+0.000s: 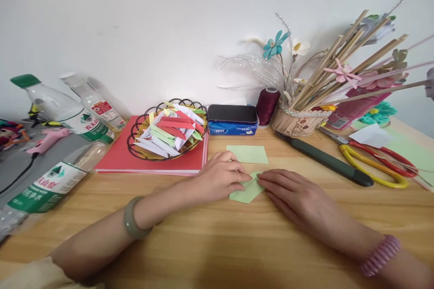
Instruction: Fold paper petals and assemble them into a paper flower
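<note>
Two hands meet at the middle of a wooden table (190, 253) set against a plain white wall! The left hand (220, 178) presses its fingers flat on a folded green paper (247, 191), grip together on its upper edge, while the right hand (298, 201) pins the paper's 3 o'clock corner with fingertips down. Just beyond, at 12 o'clock, lies a second green sheet (247, 154). At 10 o'clock sits a wire basket (167, 131) of folded strips on a red folder (117, 158). Scissors (379, 165) and a utility knife (327, 160) lie at 2 o'clock. Bare wood runs along the near edge.
</note>
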